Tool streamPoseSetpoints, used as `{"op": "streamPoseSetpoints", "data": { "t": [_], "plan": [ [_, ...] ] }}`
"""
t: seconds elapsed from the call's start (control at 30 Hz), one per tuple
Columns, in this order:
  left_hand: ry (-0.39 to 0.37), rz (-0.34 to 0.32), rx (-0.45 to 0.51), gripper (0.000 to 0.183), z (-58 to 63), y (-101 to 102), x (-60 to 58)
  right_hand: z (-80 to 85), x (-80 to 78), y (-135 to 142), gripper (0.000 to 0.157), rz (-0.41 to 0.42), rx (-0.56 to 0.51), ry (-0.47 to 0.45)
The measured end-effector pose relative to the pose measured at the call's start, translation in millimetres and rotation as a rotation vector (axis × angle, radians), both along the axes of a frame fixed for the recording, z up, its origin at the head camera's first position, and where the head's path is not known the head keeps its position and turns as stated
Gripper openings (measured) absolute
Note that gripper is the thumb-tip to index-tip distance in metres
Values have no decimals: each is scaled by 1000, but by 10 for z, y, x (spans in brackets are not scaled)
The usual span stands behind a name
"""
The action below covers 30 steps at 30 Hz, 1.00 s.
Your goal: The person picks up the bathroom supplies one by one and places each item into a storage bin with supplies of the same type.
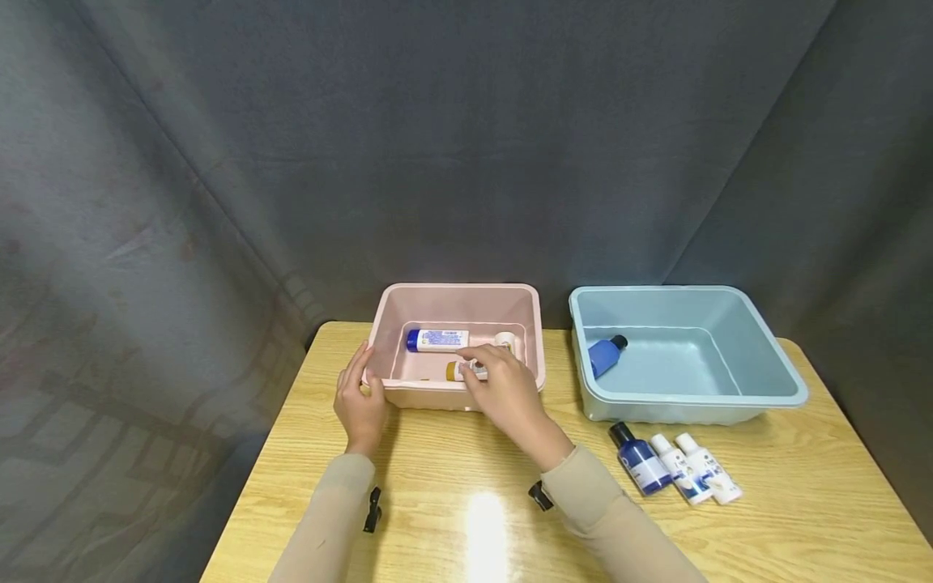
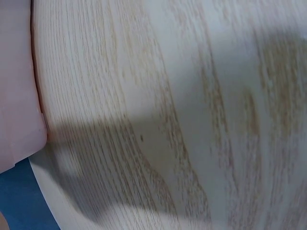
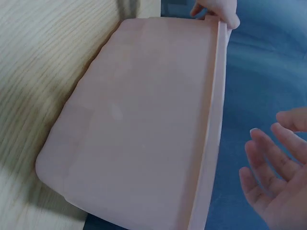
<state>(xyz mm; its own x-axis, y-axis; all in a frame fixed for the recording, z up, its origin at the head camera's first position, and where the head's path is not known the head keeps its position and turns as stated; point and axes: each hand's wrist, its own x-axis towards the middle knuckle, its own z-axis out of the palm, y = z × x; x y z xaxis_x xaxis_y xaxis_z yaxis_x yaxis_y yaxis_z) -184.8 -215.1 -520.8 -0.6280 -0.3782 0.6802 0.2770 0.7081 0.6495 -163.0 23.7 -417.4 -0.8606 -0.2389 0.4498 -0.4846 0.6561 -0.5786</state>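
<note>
The left hand [image 1: 362, 405] grips the near-left corner of a pink bin [image 1: 430, 397], thumb and fingers to either side of the rim. The right hand [image 1: 504, 389] reaches over the same bin's near side, its fingers loosely bent and spread, with nothing in its hold. Below its fingertips lies a yellow-capped tube [image 1: 453, 372], partly hidden by the hand; whether they touch, I cannot tell. Farther back in the pink bin a white tube with a blue cap [image 1: 440, 340] lies on its side, and a white container [image 1: 505, 340] sits toward the right wall.

To the right, apart from the pink bin, stands a light-blue bin [image 1: 692, 400] with a blue bottle [image 1: 604, 356] leaning at its left end. In front of it, on the wooden tabletop [image 1: 437, 478], a dark blue bottle [image 1: 645, 463] and two white bottles [image 1: 681, 470] lie side by side. A grey curtain [image 1: 474, 162] hangs behind.
</note>
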Motion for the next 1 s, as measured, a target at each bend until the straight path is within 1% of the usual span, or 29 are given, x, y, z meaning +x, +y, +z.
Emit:
{"op": "streamPoseSetpoints", "data": {
  "t": [0.2,0.4,0.73,0.83,1.0],
  "plan": [
    [10,-1,-9,39,2,4,0,-9,113,69,26,5,-48,16],
    [6,-4,-6,38,22,15,2,-25,222,147,26,0,-129,-19],
    [-13,-2,4,38,22,9,1,-25,366,234,27,-23,-183,-45],
    [-25,-1,15,39,14,2,1,-43,402,261,27,-29,-187,-24],
    [-31,-2,20,40,12,2,8,-99,451,319,26,-32,-199,46]
  ]
}}
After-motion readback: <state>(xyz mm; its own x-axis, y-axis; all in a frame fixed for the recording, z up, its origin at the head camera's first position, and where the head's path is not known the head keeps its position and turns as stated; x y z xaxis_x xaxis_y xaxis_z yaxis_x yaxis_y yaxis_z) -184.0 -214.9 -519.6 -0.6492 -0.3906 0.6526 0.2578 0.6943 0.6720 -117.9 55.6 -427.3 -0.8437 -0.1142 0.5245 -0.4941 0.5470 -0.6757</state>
